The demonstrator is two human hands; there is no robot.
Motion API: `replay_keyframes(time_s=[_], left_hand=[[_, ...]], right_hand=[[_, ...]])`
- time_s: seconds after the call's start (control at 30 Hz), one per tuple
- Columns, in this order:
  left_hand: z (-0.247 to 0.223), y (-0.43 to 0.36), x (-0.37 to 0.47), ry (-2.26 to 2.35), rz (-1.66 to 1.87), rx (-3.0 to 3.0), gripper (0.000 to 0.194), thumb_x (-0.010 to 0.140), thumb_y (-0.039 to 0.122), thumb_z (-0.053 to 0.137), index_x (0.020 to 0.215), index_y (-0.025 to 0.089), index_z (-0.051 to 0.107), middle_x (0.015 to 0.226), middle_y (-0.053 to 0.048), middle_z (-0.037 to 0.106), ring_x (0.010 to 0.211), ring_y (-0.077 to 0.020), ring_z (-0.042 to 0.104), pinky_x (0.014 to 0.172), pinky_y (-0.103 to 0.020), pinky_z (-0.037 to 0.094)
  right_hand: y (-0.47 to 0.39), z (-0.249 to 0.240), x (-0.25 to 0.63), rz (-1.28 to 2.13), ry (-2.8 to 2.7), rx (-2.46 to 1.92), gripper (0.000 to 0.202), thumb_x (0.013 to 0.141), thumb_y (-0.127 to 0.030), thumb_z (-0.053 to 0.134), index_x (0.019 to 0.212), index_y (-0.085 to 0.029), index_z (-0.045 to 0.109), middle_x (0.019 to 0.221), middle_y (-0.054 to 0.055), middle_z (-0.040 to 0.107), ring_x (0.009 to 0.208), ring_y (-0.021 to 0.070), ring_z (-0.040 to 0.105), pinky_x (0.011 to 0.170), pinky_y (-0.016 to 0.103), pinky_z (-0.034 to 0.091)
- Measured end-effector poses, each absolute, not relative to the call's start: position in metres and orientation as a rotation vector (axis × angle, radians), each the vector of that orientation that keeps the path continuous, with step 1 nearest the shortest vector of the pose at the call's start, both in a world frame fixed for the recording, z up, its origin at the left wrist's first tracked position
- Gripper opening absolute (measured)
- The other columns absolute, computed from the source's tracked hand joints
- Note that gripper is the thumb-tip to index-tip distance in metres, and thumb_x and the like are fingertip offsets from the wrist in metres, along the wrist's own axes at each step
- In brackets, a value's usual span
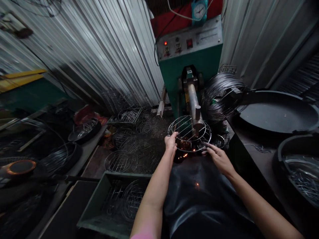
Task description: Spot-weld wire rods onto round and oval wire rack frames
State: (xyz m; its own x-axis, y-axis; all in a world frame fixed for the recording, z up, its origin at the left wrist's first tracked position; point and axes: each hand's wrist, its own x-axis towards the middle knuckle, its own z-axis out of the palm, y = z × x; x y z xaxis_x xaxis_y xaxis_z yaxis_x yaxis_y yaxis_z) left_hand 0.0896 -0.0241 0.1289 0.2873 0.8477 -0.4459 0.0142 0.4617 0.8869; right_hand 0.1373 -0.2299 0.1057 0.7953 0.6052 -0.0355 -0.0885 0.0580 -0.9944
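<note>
Forearms (156, 192) lead up to a round rack (187, 133) right of centre, lying between both hands: left hand (171, 142) gripping its left rim, right hand (219, 159) pinched lower right, hold unclear.

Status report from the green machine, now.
Left hand gripping wire rack. Right hand at its rim. Metal arm over rack. Sparks glowing between hands.

The machine (166, 74) is deep green, with a pale grey panel (208, 36) and a glowing red light (165, 43). Above it, a turquoise dial (199, 11) has a white face; behind it runs a ribbed, silver-grey wall (117, 43). Before it: a silver rack (183, 128) striped with bars, orange sparks (184, 155), a black apron (194, 205), a pink sleeve (147, 234).
</note>
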Motion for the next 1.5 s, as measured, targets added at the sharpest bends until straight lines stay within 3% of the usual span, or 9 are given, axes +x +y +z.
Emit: replay_keyframes(time_s=[0.23,0.5,0.63,0.77,0.93,1.17,1.5], left_hand=[[0.129,-0.026,0.089,1.097,0.739,1.001,0.035,0.053,0.030,0.074,0.065,0.017,0.044,0.047,0.010,0.034,0.034,-0.0030,0.029,0.032,-0.016,0.017],[0.123,-0.024,0.090,1.074,0.708,0.975,0.037,0.053,0.032,0.075,0.072,0.015,0.048,0.050,0.007,0.042,0.035,-0.0033,0.034,0.032,-0.015,0.020],[0.123,-0.028,0.089,1.065,0.729,0.951,0.038,0.051,0.030,0.076,0.073,0.015,0.048,0.048,0.009,0.038,0.034,-0.0021,0.029,0.032,-0.015,0.018],[0.125,-0.030,0.087,1.061,0.724,0.944,0.036,0.052,0.027,0.075,0.071,0.015,0.048,0.047,0.010,0.036,0.034,-0.0017,0.027,0.032,-0.016,0.016],[0.127,-0.029,0.087,1.062,0.732,0.945,0.036,0.052,0.027,0.075,0.073,0.015,0.048,0.049,0.009,0.038,0.035,-0.0018,0.028,0.033,-0.016,0.016],[0.121,-0.027,0.092,1.076,0.748,0.958,0.039,0.051,0.029,0.076,0.077,0.014,0.050,0.050,0.009,0.040,0.035,-0.0021,0.030,0.034,-0.015,0.018],[0.120,-0.023,0.095,1.080,0.747,0.933,0.037,0.051,0.030,0.076,0.073,0.014,0.050,0.049,0.008,0.041,0.034,-0.0026,0.032,0.033,-0.016,0.018]], right_hand=[[-0.193,0.102,0.129,0.509,-0.489,-1.455,0.048,0.069,-0.055,0.062,0.095,-0.016,0.065,0.075,0.006,0.066,0.054,0.0153,0.061,0.045,0.026,0.050],[-0.206,0.125,0.136,0.405,-0.474,-1.416,0.040,0.077,-0.049,0.057,0.102,-0.019,0.062,0.085,0.005,0.067,0.068,0.0165,0.063,0.060,0.030,0.054],[-0.202,0.116,0.131,0.392,-0.567,-1.584,0.034,0.076,-0.047,0.056,0.092,-0.019,0.064,0.072,0.005,0.068,0.060,0.0183,0.062,0.055,0.031,0.052],[-0.203,0.111,0.127,0.328,-0.628,-1.720,0.032,0.077,-0.042,0.052,0.094,-0.017,0.064,0.065,0.004,0.067,0.047,0.0157,0.056,0.049,0.029,0.047],[-0.205,0.110,0.131,0.314,-0.696,-1.768,0.031,0.076,-0.041,0.052,0.090,-0.017,0.065,0.057,0.003,0.064,0.048,0.0162,0.057,0.051,0.028,0.046],[-0.199,0.105,0.132,0.365,-0.595,-1.719,0.042,0.079,-0.049,0.050,0.099,-0.014,0.062,0.059,0.003,0.065,0.043,0.0123,0.052,0.045,0.024,0.042],[-0.193,0.107,0.137,0.394,-0.566,-1.648,0.040,0.077,-0.050,0.053,0.095,-0.015,0.062,0.064,0.004,0.066,0.054,0.0166,0.061,0.047,0.026,0.046]])
